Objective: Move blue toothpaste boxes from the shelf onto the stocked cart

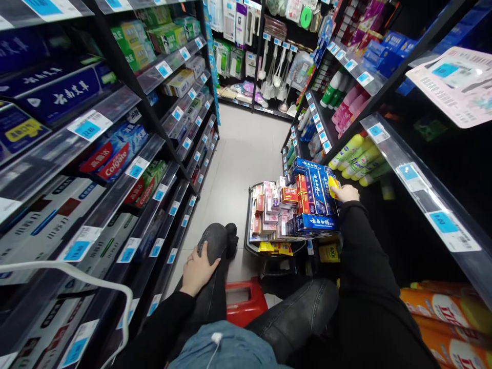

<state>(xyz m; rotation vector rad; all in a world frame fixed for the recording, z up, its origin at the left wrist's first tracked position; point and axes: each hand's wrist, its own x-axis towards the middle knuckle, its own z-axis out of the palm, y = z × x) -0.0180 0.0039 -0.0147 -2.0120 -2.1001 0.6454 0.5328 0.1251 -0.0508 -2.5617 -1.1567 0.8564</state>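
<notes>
My left hand [198,269] lies flat on my left knee, fingers spread and holding nothing. My right hand [345,192] reaches forward to the right side of a black basket [249,241] packed with toothpaste boxes. Its fingers are closed on the end of a blue and yellow toothpaste box [326,187] standing among several upright blue boxes [313,192]. Pink, white and red boxes [271,210] fill the basket's left half. I sit low in the aisle on a red stool [246,302], knees apart.
Black shelves line both sides of a narrow aisle with a grey floor [238,159]. Colgate boxes [111,156] and blue price tags are on the left. Yellow-green bottles [359,154] and orange packs [446,312] are on the right. A white cable [88,279] crosses the lower left.
</notes>
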